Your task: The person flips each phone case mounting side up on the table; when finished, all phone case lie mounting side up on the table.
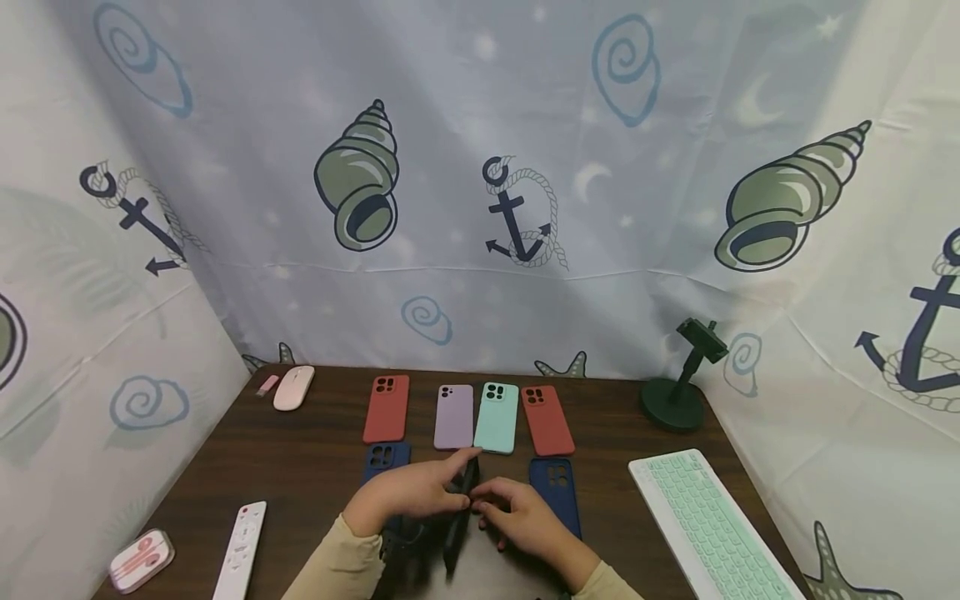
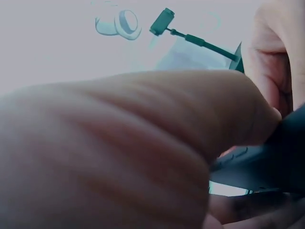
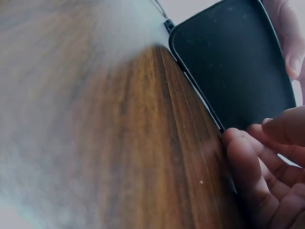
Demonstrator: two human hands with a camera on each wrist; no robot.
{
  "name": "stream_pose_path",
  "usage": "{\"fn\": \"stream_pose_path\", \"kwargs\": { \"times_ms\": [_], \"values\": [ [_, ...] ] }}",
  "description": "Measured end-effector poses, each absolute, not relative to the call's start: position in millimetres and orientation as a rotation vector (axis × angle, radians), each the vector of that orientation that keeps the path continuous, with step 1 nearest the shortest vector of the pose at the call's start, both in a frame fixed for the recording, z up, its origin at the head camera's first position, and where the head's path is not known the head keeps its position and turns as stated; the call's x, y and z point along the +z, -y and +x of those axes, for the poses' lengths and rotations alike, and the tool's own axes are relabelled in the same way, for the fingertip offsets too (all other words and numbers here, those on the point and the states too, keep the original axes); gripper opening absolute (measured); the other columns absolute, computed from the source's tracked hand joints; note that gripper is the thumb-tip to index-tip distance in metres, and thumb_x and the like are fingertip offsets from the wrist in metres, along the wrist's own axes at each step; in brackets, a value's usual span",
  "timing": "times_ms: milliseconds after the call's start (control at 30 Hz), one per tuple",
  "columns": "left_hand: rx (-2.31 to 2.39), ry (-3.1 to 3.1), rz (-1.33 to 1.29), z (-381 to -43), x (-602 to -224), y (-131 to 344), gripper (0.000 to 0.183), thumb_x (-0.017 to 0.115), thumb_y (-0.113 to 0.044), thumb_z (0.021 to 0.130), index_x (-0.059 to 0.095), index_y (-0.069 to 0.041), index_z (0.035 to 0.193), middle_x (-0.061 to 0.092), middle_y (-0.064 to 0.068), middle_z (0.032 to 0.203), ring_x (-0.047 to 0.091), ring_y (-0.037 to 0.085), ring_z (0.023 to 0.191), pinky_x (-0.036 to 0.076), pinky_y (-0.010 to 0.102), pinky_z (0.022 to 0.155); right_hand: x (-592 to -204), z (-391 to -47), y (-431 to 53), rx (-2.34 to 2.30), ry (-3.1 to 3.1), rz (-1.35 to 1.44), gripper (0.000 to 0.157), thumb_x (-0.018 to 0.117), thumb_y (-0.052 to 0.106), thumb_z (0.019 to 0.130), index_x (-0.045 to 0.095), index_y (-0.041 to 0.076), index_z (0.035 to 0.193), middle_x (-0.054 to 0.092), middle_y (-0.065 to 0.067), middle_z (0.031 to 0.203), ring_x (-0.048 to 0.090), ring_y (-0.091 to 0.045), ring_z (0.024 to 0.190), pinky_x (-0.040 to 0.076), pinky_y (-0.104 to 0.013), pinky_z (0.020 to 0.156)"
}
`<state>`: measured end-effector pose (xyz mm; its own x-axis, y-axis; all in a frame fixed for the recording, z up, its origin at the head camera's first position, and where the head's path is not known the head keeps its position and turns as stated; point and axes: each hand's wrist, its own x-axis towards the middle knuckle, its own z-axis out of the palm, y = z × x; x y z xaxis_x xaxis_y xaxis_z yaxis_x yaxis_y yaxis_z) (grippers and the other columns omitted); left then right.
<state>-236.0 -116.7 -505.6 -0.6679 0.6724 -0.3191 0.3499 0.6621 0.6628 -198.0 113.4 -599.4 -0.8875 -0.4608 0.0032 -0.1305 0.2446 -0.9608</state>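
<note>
A black phone stands tilted nearly edge-on between both hands, above the front middle of the table. My left hand holds it from the left; its side buttons show beside the thumb in the left wrist view. My right hand pinches the phone's lower edge, with fingertips and thumb at a corner in the right wrist view. There, the phone's dark flat face shows small specks. A navy phone case lies partly hidden behind my left hand, and another navy case is beyond my right hand.
Red, lilac, mint and second red cases line the back. Left are a mouse, white remote and earphone box. Right are a green stand and keyboard.
</note>
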Motion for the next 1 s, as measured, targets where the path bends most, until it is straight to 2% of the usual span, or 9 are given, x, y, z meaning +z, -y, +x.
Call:
{"fn": "stream_pose_path", "kwargs": {
  "times_ms": [133, 233, 400, 500, 567, 633, 733, 800, 1000],
  "values": [
    [0.776, -2.328, 0.777, -235.0, -503.7, 117.4, 0.077, 0.066, -0.03, 0.099, 0.021, -0.025, 0.161, 0.057, 0.014, 0.146, 0.071, 0.017, 0.101, 0.053, 0.033, 0.077, -600.3, -197.5, -113.7, -1.673, -2.26, -0.562, 0.02, 0.063, 0.024, 0.101, 0.071, 0.023, 0.119, 0.07, -0.01, 0.107, 0.071, -0.019, 0.083, 0.056, -0.035, 0.048],
    [0.78, -2.337, 0.785, -235.7, -503.1, 118.4, 0.077, 0.066, -0.025, 0.099, 0.021, -0.019, 0.161, 0.053, 0.016, 0.15, 0.068, 0.025, 0.117, 0.054, 0.033, 0.08, -601.2, -198.1, -113.9, -1.67, -2.271, -0.557, 0.021, 0.063, 0.024, 0.101, 0.071, 0.021, 0.12, 0.069, -0.01, 0.107, 0.071, -0.018, 0.081, 0.056, -0.035, 0.047],
    [0.772, -2.358, 0.803, -238.8, -503.1, 122.3, 0.079, 0.067, -0.023, 0.097, 0.022, -0.011, 0.16, 0.05, 0.021, 0.151, 0.064, 0.033, 0.125, 0.055, 0.041, 0.093, -602.0, -199.9, -112.6, -1.651, -2.303, -0.541, 0.022, 0.063, 0.026, 0.101, 0.072, 0.019, 0.121, 0.069, -0.007, 0.105, 0.071, -0.014, 0.079, 0.056, -0.035, 0.047],
    [0.786, -2.368, 0.789, -240.1, -503.0, 126.3, 0.076, 0.069, -0.024, 0.096, 0.027, -0.013, 0.158, 0.054, 0.02, 0.148, 0.063, 0.032, 0.126, 0.054, 0.042, 0.096, -602.0, -200.4, -111.9, -1.656, -2.302, -0.52, 0.025, 0.063, 0.025, 0.102, 0.071, 0.016, 0.123, 0.069, -0.008, 0.107, 0.071, -0.015, 0.08, 0.056, -0.036, 0.047],
    [0.861, -2.327, 0.757, -240.8, -503.1, 128.7, 0.068, 0.069, -0.02, 0.096, 0.033, -0.015, 0.154, 0.059, 0.021, 0.14, 0.069, 0.032, 0.114, 0.058, 0.045, 0.087, -601.7, -200.6, -112.0, -1.665, -2.297, -0.502, 0.027, 0.062, 0.024, 0.102, 0.071, 0.015, 0.125, 0.068, -0.009, 0.108, 0.072, -0.017, 0.081, 0.056, -0.038, 0.048],
    [0.913, -2.302, 0.724, -241.0, -502.5, 130.9, 0.061, 0.067, -0.018, 0.097, 0.038, -0.019, 0.151, 0.066, 0.017, 0.128, 0.074, 0.029, 0.095, 0.06, 0.041, 0.075, -601.3, -200.6, -111.8, -1.67, -2.293, -0.482, 0.028, 0.061, 0.024, 0.102, 0.07, 0.015, 0.127, 0.068, -0.009, 0.11, 0.072, -0.019, 0.082, 0.057, -0.039, 0.048],
    [0.973, -2.273, 0.695, -241.7, -501.9, 133.0, 0.053, 0.065, -0.012, 0.098, 0.044, -0.018, 0.147, 0.067, 0.011, 0.11, 0.072, 0.024, 0.068, 0.058, 0.037, 0.059, -601.1, -200.6, -111.7, -1.667, -2.299, -0.458, 0.028, 0.061, 0.025, 0.102, 0.07, 0.016, 0.127, 0.067, -0.007, 0.109, 0.072, -0.019, 0.082, 0.057, -0.04, 0.049],
    [0.947, -2.301, 0.704, -242.1, -501.0, 133.6, 0.053, 0.066, -0.012, 0.098, 0.045, -0.017, 0.147, 0.064, 0.007, 0.106, 0.069, 0.022, 0.062, 0.056, 0.034, 0.058, -601.2, -201.0, -111.8, -1.671, -2.304, -0.451, 0.028, 0.062, 0.026, 0.102, 0.07, 0.017, 0.127, 0.066, -0.007, 0.108, 0.071, -0.019, 0.081, 0.057, -0.041, 0.049],
    [0.947, -2.316, 0.703, -243.9, -503.3, 135.1, 0.056, 0.069, -0.006, 0.095, 0.046, -0.009, 0.145, 0.064, 0.009, 0.092, 0.069, 0.024, 0.061, 0.056, 0.034, 0.057, -600.7, -200.6, -111.7, -1.687, -2.317, -0.436, 0.03, 0.063, 0.027, 0.101, 0.07, 0.015, 0.128, 0.064, -0.009, 0.105, 0.071, -0.02, 0.077, 0.056, -0.041, 0.048]
  ]
}}
